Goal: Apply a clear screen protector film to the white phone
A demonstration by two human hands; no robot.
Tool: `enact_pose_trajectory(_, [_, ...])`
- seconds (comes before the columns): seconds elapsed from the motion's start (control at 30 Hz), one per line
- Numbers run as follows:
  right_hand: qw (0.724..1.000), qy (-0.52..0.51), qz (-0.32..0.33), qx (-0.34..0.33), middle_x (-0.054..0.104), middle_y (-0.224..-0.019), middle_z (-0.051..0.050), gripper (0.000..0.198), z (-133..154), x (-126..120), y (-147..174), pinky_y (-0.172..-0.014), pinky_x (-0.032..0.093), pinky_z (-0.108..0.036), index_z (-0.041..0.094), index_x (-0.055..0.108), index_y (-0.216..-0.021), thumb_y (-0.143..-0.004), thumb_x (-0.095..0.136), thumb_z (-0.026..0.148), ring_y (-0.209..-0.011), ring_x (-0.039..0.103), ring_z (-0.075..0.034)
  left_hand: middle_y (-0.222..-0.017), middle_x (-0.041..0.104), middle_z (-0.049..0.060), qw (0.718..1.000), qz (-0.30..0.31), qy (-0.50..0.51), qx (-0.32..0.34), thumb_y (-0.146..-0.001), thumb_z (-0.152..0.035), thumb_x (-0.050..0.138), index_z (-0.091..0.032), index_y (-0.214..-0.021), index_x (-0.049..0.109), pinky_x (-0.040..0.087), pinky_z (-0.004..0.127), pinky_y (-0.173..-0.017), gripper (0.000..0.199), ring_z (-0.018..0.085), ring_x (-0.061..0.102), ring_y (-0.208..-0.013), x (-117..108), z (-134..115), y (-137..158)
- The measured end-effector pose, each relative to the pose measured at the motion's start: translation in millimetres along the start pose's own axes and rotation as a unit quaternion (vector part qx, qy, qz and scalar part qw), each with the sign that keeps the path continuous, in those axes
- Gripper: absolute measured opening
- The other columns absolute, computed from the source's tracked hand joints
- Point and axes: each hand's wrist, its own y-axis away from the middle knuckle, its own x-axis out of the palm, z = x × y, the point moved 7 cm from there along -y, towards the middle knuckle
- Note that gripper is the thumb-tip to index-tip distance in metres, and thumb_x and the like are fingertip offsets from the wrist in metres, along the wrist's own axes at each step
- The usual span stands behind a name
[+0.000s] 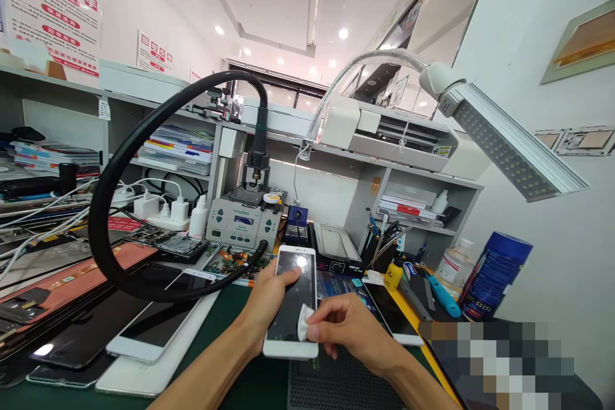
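Phone point(289, 304) in my left grip point(263, 302), white pad point(303, 325) pinched in my right grip point(350, 328).
Left fingers are wrapped round the side, thumb on the glass; right fingertips have the pad up against the lower screen, all of it held over the green surface point(230, 349) near the dark mat point(355, 384). I'd guess the phone's light but stiff, slick and crackable, so I'd hold it by the side edges. Pad looks soft, so a light pinch is plenty. Another white-framed phone point(391, 309) lies off to my right, and a grey station point(240, 224) sits further back.
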Motion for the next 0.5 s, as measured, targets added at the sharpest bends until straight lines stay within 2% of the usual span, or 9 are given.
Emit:
enact_pose_trajectory(0.1, [0.996,-0.011,-0.089,-0.030,0.061,-0.057,0.002,0.032,4,-20,-5,-0.044,0.040,-0.021,0.016,0.079,-0.080,-0.067,0.089,0.042,-0.047,0.049,-0.008,-0.066,0.066,0.001,0.999,0.029,-0.012,-0.013,-0.081,-0.026,0.067,-0.020,-0.096,0.064,0.046,0.025,-0.050,0.016,0.016,0.057,-0.051,9,6,4])
enact_pose_trajectory(0.27, [0.978,-0.052,-0.193,-0.061,0.057,-0.054,0.003,0.035,6,-52,-7,-0.044,0.040,-0.021,0.016,0.079,-0.084,-0.067,0.089,0.044,-0.048,0.047,-0.009,-0.074,0.070,0.002,0.993,0.106,-0.040,-0.037,-0.086,-0.028,0.066,-0.020,-0.113,0.064,0.050,0.027,-0.060,0.028,0.017,0.062,-0.061,26,15,17])
enact_pose_trajectory(0.5, [0.979,-0.039,-0.192,-0.047,0.060,-0.061,0.001,0.039,13,-61,-1,-0.046,0.041,-0.022,0.015,0.081,-0.088,-0.065,0.090,0.044,-0.053,0.048,-0.010,-0.080,0.071,0.002,0.985,0.165,-0.038,-0.032,-0.080,-0.030,0.072,-0.019,-0.115,0.066,0.047,0.026,-0.067,0.036,0.016,0.062,-0.067,34,12,21])
